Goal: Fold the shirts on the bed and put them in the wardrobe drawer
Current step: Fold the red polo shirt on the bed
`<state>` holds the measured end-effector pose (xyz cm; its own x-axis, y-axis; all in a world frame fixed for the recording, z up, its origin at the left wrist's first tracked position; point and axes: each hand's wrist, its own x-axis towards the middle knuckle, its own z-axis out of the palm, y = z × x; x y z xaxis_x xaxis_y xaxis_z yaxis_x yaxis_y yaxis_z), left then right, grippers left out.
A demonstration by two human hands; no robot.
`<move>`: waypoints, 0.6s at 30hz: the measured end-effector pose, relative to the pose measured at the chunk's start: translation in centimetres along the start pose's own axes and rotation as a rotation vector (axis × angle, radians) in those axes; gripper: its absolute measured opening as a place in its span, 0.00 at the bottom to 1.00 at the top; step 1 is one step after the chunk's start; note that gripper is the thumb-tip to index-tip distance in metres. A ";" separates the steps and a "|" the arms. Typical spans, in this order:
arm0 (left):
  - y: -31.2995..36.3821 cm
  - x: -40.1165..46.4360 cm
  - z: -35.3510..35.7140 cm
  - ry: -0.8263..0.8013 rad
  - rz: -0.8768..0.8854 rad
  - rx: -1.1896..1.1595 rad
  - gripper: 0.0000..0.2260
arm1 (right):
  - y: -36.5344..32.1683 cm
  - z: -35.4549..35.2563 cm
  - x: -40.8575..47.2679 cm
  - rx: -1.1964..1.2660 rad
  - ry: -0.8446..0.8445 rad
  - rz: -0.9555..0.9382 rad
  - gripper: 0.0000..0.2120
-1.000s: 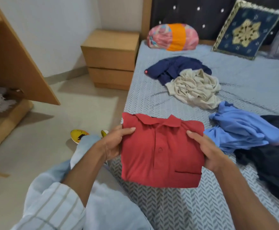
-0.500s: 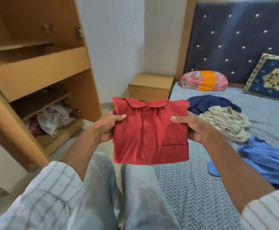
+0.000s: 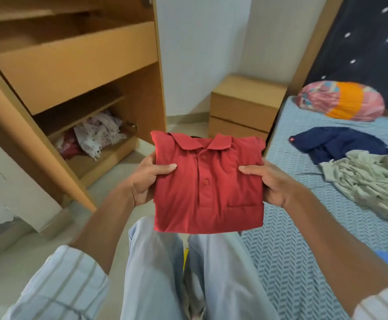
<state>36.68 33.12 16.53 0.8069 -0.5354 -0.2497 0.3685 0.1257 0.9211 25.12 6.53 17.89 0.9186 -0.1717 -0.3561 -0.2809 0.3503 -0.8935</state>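
Item: red polo shirt (image 3: 208, 185), soft knit, folded into a neat rectangle, collar and two buttons uppermost. I see it held in the air above my knees, left hand (image 3: 145, 180) and right hand (image 3: 270, 183) each clamped on a side edge, facing the open pale-wood wardrobe drawer (image 3: 73, 65).

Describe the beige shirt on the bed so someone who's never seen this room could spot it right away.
Start at the bed with the blue patterned sheet, on the right of the view. Partway up it, a dark navy shirt lies spread out; the beige shirt sits just nearer the person, overlapping the navy one's edge. It is the only pale, heavily crumpled heap there.
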 end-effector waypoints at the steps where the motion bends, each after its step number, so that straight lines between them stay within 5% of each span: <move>1: -0.5 1.7 -1.2 0.034 -0.031 0.009 0.22 | 0.3 0.2 2.1 -0.011 0.005 0.025 0.18; 5: -2.3 8.6 -5.7 0.097 -0.124 -0.001 0.18 | 1.3 1.2 10.5 -0.066 0.026 0.114 0.24; 10: -2.8 16.6 -10.9 0.073 -0.225 -0.035 0.21 | 1.6 2.0 20.1 -0.069 0.043 0.243 0.16; 18: 7.2 16.7 -10.7 0.130 -0.368 -0.076 0.27 | -7.6 6.6 22.2 -0.066 0.004 0.413 0.27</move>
<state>57.72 34.06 15.81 0.6648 -0.4464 -0.5990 0.6729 0.0097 0.7396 49.47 6.12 18.55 0.7237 -0.0326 -0.6893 -0.6431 0.3304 -0.6908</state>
